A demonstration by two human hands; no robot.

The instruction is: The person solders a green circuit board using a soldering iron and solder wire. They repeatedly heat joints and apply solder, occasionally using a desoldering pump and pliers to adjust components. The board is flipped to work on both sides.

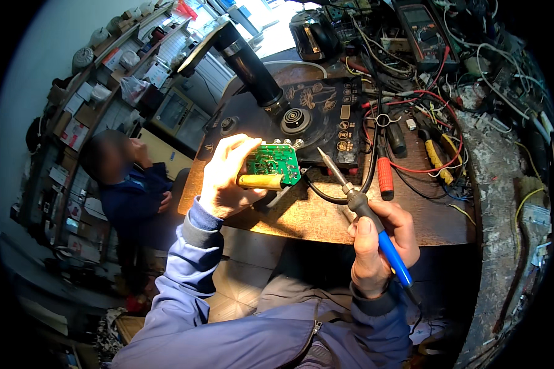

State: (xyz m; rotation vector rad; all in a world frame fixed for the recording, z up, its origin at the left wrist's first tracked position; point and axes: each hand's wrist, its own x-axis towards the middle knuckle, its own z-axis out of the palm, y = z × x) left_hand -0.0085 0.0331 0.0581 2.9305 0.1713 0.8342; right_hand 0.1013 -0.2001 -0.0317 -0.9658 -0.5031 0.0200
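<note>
My left hand [224, 175] is closed around a green circuit board [272, 161], held up over the near edge of the table with its soldered side showing. A yellow cylindrical piece [260, 181] lies along the board's lower edge, against my fingers; its kind I cannot make out. In my right hand [385, 246] is a soldering iron [358, 202] with a black and blue handle, gripped like a pen. Its bare metal tip points up and left, apart from the board. Behind the board sits a black panel [317, 132] with printed symbols and round metal fittings.
A black cylindrical post [249, 67] rises from the panel. To the right lie a red-handled tool [385, 178], yellow-handled pliers [436, 158], tangled leads and a multimeter [426, 34]. A kettle [314, 34] stands at the back. Another person [126, 184] sits at the left, beside shelves [98, 104].
</note>
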